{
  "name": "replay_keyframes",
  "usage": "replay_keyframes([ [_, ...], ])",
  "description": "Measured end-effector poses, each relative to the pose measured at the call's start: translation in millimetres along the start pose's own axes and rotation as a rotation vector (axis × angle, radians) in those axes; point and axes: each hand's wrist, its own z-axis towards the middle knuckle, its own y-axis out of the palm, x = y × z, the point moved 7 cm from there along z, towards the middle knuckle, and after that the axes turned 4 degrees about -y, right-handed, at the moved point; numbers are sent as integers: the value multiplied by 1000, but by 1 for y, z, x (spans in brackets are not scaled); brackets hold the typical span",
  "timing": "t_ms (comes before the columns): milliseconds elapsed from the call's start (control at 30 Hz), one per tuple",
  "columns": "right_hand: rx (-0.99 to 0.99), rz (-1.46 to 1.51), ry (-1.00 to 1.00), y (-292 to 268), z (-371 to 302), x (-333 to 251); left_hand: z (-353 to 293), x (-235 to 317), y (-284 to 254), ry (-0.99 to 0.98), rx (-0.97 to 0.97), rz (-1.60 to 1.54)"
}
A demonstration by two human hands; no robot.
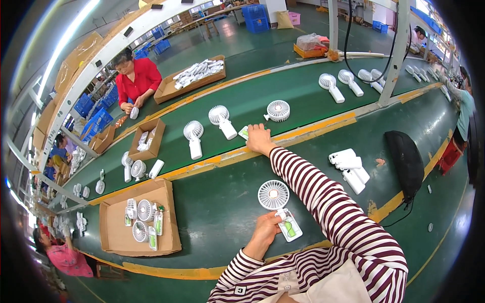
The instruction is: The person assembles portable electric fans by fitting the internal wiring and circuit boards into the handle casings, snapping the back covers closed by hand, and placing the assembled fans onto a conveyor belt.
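My left hand [265, 233] is closed round the handle of a white handheld fan [273, 195], its round grille pointing away from me. The front of that handle is open and shows green inside. On the green conveyor belt [303, 93], my stretched-out right hand [259, 140] grips another white handheld fan [278, 110], whose green-and-white handle end shows left of my fingers. The rest of that handle is hidden under the hand. Two more white fans [193, 140] lie on the belt to its left.
At left sits a shallow cardboard tray [112, 237] of fans with green in their handles. White handle covers [347, 164] and a black pouch [405, 164] lie at right. A metal post [396, 55] rises by the belt. Across it, a person in red [137, 78] handles a white part.
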Motion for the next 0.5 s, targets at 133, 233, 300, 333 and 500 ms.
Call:
replay_keyframes([
  [133,151,27,-151,-12,-24,-37,-4,7,-4,-17,-5,1],
  [233,249,111,-277,-32,-62,-78,0,7,-8,-25,1,-17],
  [300,201,165,-317,-35,-84,-95,3,8,-2,-29,-19,-4],
  [333,178,186,-325,-32,-94,-102,5,10,1,-21,-14,-9],
  [500,-215,420,-526,-13,-141,-141,14,7,-11,70,-12,-124],
])
